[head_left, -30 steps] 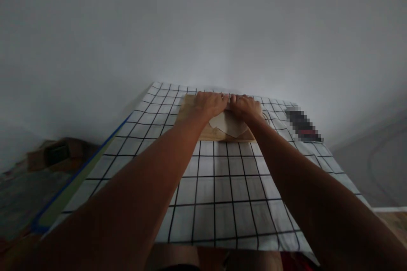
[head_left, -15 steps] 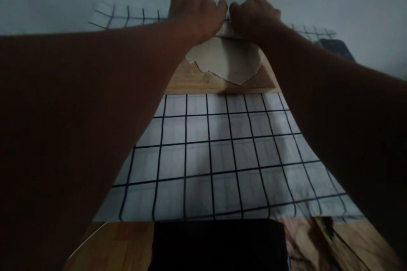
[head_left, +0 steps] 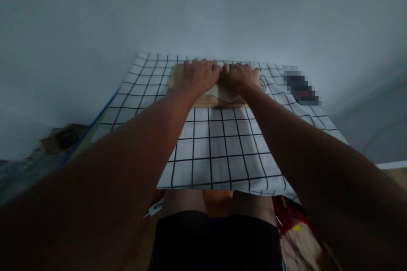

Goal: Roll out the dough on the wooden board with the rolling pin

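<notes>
My left hand and my right hand rest side by side on a wooden board, thumbs almost meeting. Both sets of fingers curl down over something that the hands themselves hide. From under them, toward me, spreads a thin pale sheet with a ragged near edge; it looks like dough. The sheet lies flat on the board, and its far part is covered by my hands. Beneath the board is a white tablecloth with a black grid.
On the table's right side lies a dark object, blurred by pixels. A pale wall stands behind the table. A brown box sits low at the left. Red and yellow items are below the table's right front.
The view has pulled back and tilted up, so the whole table top and more wall show. Both hands stay on the board over the pale sheet.
</notes>
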Motion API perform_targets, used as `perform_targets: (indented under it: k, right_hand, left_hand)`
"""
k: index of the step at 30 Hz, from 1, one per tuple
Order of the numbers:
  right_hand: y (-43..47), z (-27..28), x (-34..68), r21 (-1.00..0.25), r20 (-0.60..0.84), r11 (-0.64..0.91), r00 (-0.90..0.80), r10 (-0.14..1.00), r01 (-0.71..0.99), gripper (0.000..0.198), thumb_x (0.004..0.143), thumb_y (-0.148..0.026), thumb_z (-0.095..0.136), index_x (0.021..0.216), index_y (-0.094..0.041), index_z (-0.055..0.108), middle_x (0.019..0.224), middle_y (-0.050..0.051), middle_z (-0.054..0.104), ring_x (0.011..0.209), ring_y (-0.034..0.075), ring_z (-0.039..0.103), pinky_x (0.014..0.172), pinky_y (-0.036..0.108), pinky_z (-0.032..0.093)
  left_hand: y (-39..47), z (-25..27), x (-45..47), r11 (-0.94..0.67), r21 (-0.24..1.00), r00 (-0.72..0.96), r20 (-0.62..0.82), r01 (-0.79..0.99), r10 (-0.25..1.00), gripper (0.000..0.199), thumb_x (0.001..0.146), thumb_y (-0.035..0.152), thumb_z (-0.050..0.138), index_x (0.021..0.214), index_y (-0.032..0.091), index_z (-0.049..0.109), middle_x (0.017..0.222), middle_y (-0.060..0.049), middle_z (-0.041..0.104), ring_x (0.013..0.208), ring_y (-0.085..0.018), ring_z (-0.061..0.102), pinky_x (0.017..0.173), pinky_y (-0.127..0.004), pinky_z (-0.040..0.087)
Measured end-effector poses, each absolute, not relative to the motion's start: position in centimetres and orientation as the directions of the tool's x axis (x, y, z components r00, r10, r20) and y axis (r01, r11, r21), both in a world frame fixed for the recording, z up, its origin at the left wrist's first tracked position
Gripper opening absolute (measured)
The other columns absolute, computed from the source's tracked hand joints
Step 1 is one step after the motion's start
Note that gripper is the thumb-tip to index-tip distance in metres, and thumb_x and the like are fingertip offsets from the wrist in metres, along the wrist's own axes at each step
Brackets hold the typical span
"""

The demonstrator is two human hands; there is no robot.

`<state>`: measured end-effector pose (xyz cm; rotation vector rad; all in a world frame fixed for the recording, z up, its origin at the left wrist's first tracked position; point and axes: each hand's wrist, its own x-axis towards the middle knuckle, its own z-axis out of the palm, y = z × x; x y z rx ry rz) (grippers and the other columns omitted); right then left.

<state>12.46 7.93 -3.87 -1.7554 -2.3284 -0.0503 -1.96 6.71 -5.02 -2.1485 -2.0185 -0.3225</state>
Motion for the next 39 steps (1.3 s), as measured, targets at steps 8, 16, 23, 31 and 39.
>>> perform_targets:
  k: [8, 16, 23, 31, 39]
  right_hand:
    - [2.5, -4.1, 13.8, -0.171, 0.270, 0.385, -0.332, 0.904, 0.907, 0.053, 0.109, -0.047, 0.016, 0.143, -0.024, 0.051, 0.147, 0.012, 0.052, 0.131, 0.035, 0.044, 0.106, 0.082, 0.012]
    - [-2.3, -5.8, 14.0, -0.119, 0.360, 0.350, -0.288, 0.888, 0.929, 0.051, 0.107, -0.047, 0.026, 0.156, -0.033, 0.033, 0.164, 0.011, 0.031, 0.148, 0.035, 0.027, 0.113, 0.075, 0.010]
    - [-2.4, -5.4, 13.0, -0.101, 0.338, 0.297, -0.248, 0.908, 0.950, 0.056, 0.106, -0.053, 0.023, 0.155, -0.030, 0.036, 0.164, 0.016, 0.030, 0.151, 0.036, 0.023, 0.116, 0.067, 0.008]
    - [3.4, -3.6, 12.8, -0.092, 0.158, 0.310, -0.294, 0.943, 0.946, 0.056, 0.106, -0.052, 0.015, 0.152, -0.034, 0.040, 0.159, 0.013, 0.039, 0.145, 0.032, 0.037, 0.115, 0.063, 0.017]
    - [8.3, -2.9, 12.5, -0.041, 0.165, 0.412, -0.400, 0.901, 0.910, 0.047, 0.106, -0.033, 0.018, 0.128, -0.027, 0.059, 0.132, 0.011, 0.065, 0.125, 0.027, 0.057, 0.103, 0.053, 0.040]
  left_hand:
    - [1.0, -5.6, -2.0, -0.107, 0.035, 0.081, 0.439, 0.994, 0.895, 0.045, 0.107, 0.039, 0.027, 0.142, 0.029, 0.053, 0.144, -0.003, 0.059, 0.134, -0.024, 0.048, 0.118, -0.052, 0.025]
    - [-4.0, -5.5, -1.9, -0.125, 0.047, 0.090, 0.458, 0.991, 0.884, 0.046, 0.104, 0.038, 0.035, 0.146, 0.030, 0.052, 0.152, -0.003, 0.053, 0.143, -0.027, 0.039, 0.122, -0.052, 0.023]
    - [-3.8, -5.4, -2.4, -0.145, 0.084, 0.091, 0.456, 0.986, 0.885, 0.045, 0.103, 0.039, 0.036, 0.143, 0.029, 0.056, 0.152, -0.004, 0.053, 0.143, -0.029, 0.040, 0.120, -0.054, 0.027]
    - [2.1, -5.4, -2.9, -0.105, 0.078, 0.061, 0.437, 0.991, 0.898, 0.040, 0.104, 0.041, 0.035, 0.130, 0.032, 0.064, 0.148, -0.004, 0.057, 0.136, -0.026, 0.050, 0.120, -0.055, 0.024]
    - [7.6, -5.0, -3.6, -0.140, 0.034, 0.114, 0.410, 0.990, 0.905, 0.039, 0.104, 0.041, 0.036, 0.117, 0.028, 0.070, 0.130, -0.008, 0.069, 0.121, -0.028, 0.060, 0.105, -0.050, 0.041]
